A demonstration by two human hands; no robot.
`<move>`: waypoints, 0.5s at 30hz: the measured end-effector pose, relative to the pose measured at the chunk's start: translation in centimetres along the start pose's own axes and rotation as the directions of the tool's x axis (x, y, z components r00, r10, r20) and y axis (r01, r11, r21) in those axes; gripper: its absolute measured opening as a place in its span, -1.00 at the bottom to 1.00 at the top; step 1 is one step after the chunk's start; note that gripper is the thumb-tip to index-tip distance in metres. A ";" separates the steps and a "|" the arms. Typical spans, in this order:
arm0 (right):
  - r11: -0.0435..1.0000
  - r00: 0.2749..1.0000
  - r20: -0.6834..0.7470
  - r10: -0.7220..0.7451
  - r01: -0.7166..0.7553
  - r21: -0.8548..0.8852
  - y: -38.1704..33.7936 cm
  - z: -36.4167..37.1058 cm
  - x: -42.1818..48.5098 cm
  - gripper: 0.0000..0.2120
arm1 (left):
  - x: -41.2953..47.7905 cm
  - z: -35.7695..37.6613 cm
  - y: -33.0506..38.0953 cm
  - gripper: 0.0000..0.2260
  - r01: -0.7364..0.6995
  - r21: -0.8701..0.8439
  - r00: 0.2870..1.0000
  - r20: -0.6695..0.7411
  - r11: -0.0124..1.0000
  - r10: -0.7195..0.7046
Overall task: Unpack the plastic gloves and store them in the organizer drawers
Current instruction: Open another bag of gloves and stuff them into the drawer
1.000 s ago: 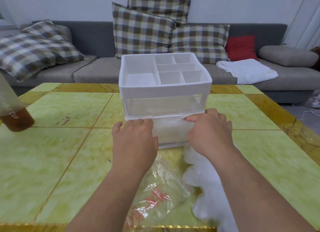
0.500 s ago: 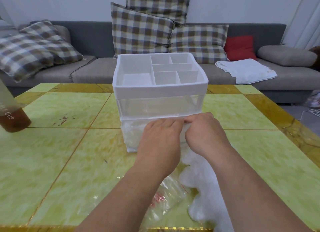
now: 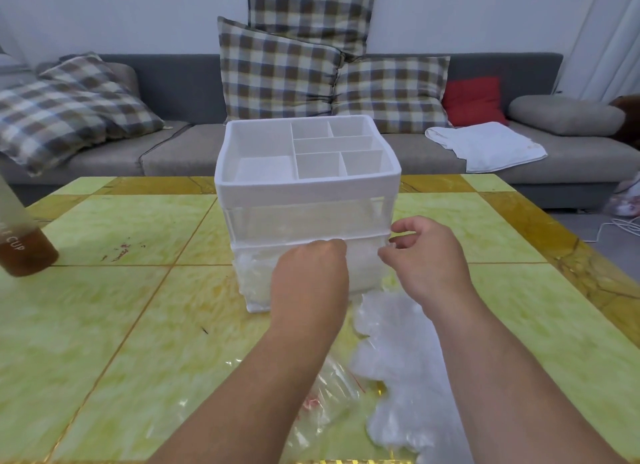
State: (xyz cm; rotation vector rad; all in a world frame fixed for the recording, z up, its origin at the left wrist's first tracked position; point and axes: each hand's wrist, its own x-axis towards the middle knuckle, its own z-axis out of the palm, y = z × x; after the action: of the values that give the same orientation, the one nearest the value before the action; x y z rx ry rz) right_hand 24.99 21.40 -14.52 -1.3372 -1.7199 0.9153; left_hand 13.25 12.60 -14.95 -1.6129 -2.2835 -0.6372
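Your left hand rests on the lower drawer, fingers bent; whether it holds something, I cannot tell. Your right hand hangs half open, empty. The loose gloves lie below it, toward the near edge of the table, closer to the right hand.

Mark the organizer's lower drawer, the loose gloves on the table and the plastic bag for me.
lower drawer (image 3: 362,273): head view, on its front panel.
loose gloves (image 3: 394,352): head view, middle of the pile.
plastic bag (image 3: 329,408): head view, on its crumpled clear film.
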 end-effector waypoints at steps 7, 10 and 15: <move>1.000 0.999 0.041 -0.006 0.006 0.017 0.3 -0.2 0.5 -0.65 | -2.3 -0.2 -4.3 -0.87 -0.045 -0.218 0.933 -0.357 0.975 -0.037; 0.999 0.998 0.058 -0.017 0.014 0.045 0.5 -0.2 0.6 -0.57 | -3.2 -0.9 -6.5 -0.62 0.191 -0.357 0.864 -0.382 0.914 -0.329; 0.985 0.985 0.141 -0.099 0.077 0.151 0.4 -0.1 0.4 -0.58 | -3.0 -0.3 -8.7 -0.27 0.465 -0.652 0.820 0.063 0.599 -0.569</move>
State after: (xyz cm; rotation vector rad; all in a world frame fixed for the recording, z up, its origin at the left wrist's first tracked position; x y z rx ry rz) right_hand 25.23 21.86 -14.78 -1.1132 -1.7720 1.0897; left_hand 6.10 7.49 -17.79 -0.9804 -2.5670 -1.8025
